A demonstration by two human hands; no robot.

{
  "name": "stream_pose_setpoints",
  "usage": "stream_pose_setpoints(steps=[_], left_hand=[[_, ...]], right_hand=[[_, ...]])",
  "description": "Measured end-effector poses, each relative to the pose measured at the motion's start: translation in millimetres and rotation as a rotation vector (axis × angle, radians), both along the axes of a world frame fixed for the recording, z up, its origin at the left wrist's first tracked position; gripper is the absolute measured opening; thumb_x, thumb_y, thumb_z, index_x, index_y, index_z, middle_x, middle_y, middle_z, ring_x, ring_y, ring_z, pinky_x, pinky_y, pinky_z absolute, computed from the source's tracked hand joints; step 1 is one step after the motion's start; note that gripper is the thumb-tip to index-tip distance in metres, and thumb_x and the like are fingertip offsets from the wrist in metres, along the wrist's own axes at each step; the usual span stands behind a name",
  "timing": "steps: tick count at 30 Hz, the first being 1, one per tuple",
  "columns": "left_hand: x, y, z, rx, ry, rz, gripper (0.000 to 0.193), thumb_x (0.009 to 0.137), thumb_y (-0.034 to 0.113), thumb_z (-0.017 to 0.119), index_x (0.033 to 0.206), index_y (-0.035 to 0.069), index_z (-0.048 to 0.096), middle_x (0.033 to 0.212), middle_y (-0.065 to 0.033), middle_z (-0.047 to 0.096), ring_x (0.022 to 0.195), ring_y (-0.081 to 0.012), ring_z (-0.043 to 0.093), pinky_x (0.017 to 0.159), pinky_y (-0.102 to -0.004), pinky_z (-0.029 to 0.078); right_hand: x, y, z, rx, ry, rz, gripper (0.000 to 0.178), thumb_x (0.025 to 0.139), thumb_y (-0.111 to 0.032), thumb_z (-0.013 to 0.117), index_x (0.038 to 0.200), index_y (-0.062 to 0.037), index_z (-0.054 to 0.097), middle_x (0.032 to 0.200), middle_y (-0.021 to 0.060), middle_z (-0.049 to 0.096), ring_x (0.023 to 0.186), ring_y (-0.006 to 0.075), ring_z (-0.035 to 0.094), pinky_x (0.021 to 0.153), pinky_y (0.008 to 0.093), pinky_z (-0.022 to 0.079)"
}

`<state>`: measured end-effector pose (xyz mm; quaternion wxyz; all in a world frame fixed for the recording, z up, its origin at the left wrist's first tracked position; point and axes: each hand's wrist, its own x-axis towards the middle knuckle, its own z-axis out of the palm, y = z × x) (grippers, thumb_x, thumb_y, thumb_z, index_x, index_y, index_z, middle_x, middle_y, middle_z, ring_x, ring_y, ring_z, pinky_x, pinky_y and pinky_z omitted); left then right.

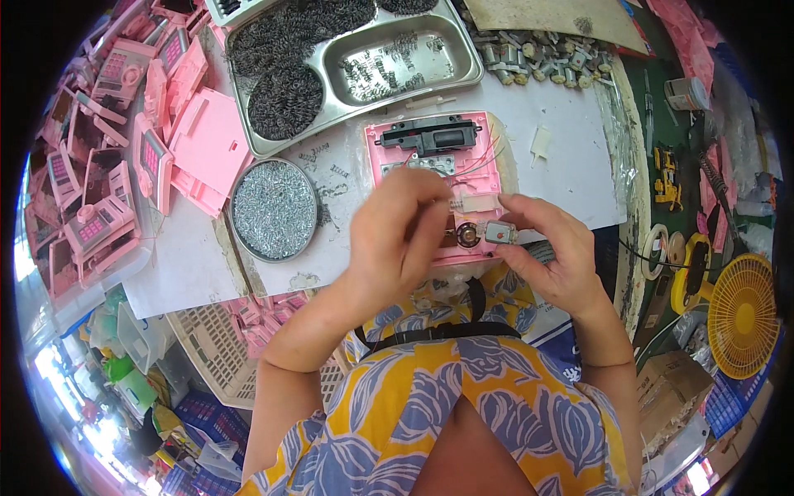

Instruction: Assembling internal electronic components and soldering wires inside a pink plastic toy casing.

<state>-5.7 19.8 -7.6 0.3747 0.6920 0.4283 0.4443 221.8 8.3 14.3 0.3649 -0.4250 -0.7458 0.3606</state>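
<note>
A pink plastic housing (383,151) lies open-side up in front of me, holding a black mechanism (434,135), a metal plate, thin wires, a round dark part (468,236) and a small silver motor (499,232). Across its middle is a white plastic piece (481,202), with a small coil spring (456,203) at its left end. My left hand (401,227) is closed in a pinch by the spring; its fingertips are partly hidden. On the other side, my right hand (558,252) has its index fingertip against the white piece's right end and its thumb beside the motor.
A steel tray (471,70) of dark springs stands behind the housing. Left of it is a round dish of screws (274,210). Pink housings (207,145) pile up at far left. Small motors (546,62) are heaped behind. A loose white part (540,143) and yellow fan (743,314) lie right.
</note>
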Motion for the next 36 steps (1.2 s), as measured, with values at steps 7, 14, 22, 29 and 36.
stream_pose_setpoints(steps=[7, 14, 22, 29, 36], left_hand=[[20.8, 41.1, -2.0, 0.353, 0.692, 0.028, 0.020, 0.077, 0.024, 0.080, 0.092, 0.013, 0.073, 0.090, -0.0030, 0.056, 0.089, -0.0258, 0.054, 0.086, -0.0446, 0.035], [4.3, 37.3, -9.5, 0.251, 0.419, 0.047, 0.012, 0.076, 0.015, 0.080, 0.085, 0.010, 0.073, 0.092, -0.0039, 0.061, 0.092, -0.0246, 0.058, 0.086, -0.0401, 0.040], [-24.6, 19.7, -27.6, 0.036, 0.152, 0.237, 0.011, 0.077, 0.011, 0.082, 0.084, 0.008, 0.074, 0.086, -0.0035, 0.062, 0.082, -0.0219, 0.059, 0.078, -0.0357, 0.040], [-24.3, 19.1, -22.8, 0.152, 0.241, 0.219, 0.011, 0.078, 0.012, 0.082, 0.088, 0.010, 0.075, 0.088, -0.0023, 0.061, 0.085, -0.0213, 0.058, 0.082, -0.0357, 0.037], [-22.2, 30.0, -20.9, 0.042, 0.084, 0.195, 0.010, 0.079, 0.012, 0.080, 0.087, 0.007, 0.075, 0.089, -0.0036, 0.062, 0.085, -0.0232, 0.061, 0.081, -0.0363, 0.042]], right_hand=[[26.1, -0.5, 5.5, -0.039, -0.125, -0.053, 0.034, 0.084, -0.007, 0.077, 0.117, -0.0024, 0.070, 0.102, 0.0149, 0.074, 0.079, 0.0265, 0.070, 0.071, 0.0332, 0.055], [34.3, 19.1, 5.2, -0.058, -0.218, -0.022, 0.026, 0.088, -0.015, 0.073, 0.112, -0.0038, 0.071, 0.135, 0.0139, 0.062, 0.114, 0.0311, 0.061, 0.093, 0.0384, 0.050], [2.1, 59.6, -37.9, 0.108, -0.317, 0.034, 0.021, 0.088, -0.024, 0.073, 0.102, -0.0086, 0.072, 0.152, 0.0143, 0.048, 0.137, 0.0412, 0.032, 0.115, 0.0507, 0.028], [0.9, 62.1, -45.5, 0.079, -0.327, 0.007, 0.025, 0.082, -0.021, 0.078, 0.103, -0.0096, 0.073, 0.153, 0.0138, 0.047, 0.139, 0.0408, 0.031, 0.117, 0.0502, 0.027], [-8.9, 64.4, -19.8, -0.011, -0.310, -0.083, 0.026, 0.073, -0.017, 0.082, 0.097, -0.0105, 0.074, 0.151, 0.0136, 0.049, 0.140, 0.0426, 0.033, 0.117, 0.0505, 0.029]])
